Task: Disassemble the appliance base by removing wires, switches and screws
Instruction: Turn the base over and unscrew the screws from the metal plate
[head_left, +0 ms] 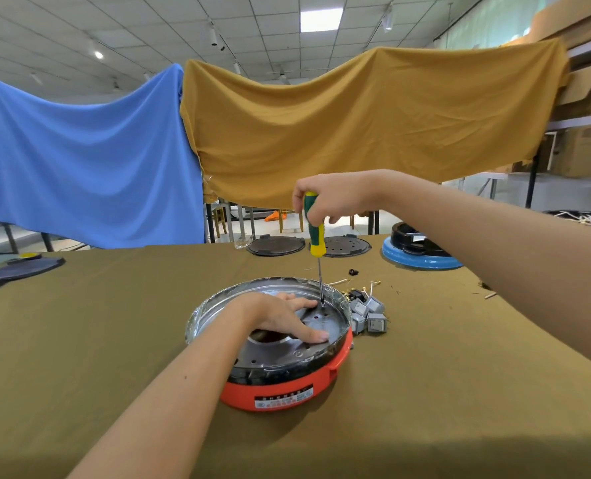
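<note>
- Holding the screwdriver [314, 233] upright, my right hand [332, 198] curls round the top of its handle; the shaft runs almost straight down into the appliance base [287, 385].
- Its tip meets a screw [322, 305] on the far right of the metal plate [287, 350]; I cannot tell whether it is seated.
- My left hand [282, 314] lies flat with fingers spread on the plate, fingertips just left of the tip.
- I judge the screw lies directly beneath the right hand.
- Grey switches [370, 314] sit on the table [80, 323], just right of the base.
</note>
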A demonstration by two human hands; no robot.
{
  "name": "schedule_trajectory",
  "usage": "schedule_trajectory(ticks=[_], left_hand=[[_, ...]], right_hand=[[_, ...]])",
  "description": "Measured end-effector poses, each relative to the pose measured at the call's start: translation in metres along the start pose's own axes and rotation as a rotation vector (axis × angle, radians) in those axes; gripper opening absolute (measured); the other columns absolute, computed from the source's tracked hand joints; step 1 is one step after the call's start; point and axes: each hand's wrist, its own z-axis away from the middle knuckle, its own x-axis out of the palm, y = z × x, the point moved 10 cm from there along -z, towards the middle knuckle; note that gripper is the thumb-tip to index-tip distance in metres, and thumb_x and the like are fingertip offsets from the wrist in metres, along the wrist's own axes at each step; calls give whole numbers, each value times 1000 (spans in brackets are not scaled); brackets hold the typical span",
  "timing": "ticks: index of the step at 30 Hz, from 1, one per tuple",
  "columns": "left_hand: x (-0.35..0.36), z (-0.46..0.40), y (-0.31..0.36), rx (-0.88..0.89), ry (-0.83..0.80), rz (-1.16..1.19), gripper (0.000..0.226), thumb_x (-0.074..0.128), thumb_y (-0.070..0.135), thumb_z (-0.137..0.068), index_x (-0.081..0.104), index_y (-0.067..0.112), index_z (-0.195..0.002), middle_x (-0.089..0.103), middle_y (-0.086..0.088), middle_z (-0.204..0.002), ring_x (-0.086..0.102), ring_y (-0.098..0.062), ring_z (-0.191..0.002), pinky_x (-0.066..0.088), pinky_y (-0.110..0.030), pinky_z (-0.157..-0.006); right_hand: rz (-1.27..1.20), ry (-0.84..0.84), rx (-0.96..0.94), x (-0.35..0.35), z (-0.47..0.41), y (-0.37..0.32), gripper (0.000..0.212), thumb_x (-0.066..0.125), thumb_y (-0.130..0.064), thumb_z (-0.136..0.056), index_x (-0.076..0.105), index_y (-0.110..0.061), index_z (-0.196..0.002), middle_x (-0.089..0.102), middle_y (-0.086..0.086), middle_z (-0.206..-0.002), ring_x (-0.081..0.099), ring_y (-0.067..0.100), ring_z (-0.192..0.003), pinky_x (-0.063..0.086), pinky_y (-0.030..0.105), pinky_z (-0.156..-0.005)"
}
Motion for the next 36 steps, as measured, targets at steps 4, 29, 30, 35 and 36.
schedule_trajectory(ticks=[4, 29, 30, 35, 36], left_hand=[[0, 1, 1, -3, -4, -5, 101, 60, 82, -73, 5, 54, -153, -11, 8, -166, -5, -33, -153, 9, -64, -119], [-1, 5, 4, 9, 3, -4, 101, 59, 80, -76, 4, 50, -155, -12, 7, -166, -8, -29, -153, 6, -63, -120], [-1, 5, 4, 11, 2, -1, 101, 59, 80, -76, 4, 50, -155, -12, 7, -166, -9, -29, -153, 6, -62, -120], [0, 5, 4, 13, 1, 18, 102, 61, 79, -75, 5, 50, -155, -12, 8, -166, -10, -28, -153, 5, -63, -121], [0, 5, 4, 10, -2, 24, 102, 61, 79, -75, 5, 50, -155, -13, 8, -166, -10, -28, -153, 5, -63, -121]], right_hand=[[175, 34, 66, 0, -2, 5, 30, 59, -40, -96, 51, -15, -110, 56, 3, -95, 54, 17, -76, 47, 30, -63], [104, -57, 28, -3, 0, 6, 27, 60, -5, -85, 56, -16, -109, 55, 11, -99, 46, 25, -76, 40, 36, -63], [147, -56, 38, -3, -1, 8, 26, 63, -9, -85, 56, -16, -109, 54, 9, -96, 47, 24, -75, 40, 35, -61], [494, 69, 180, -14, -1, 23, 62, 40, -68, -95, 59, -10, -103, 63, 7, -92, 62, 24, -81, 49, 33, -66], [551, 105, 178, -18, -1, 24, 64, 37, -67, -97, 61, -8, -101, 62, 7, -90, 60, 23, -79, 46, 33, -65]])
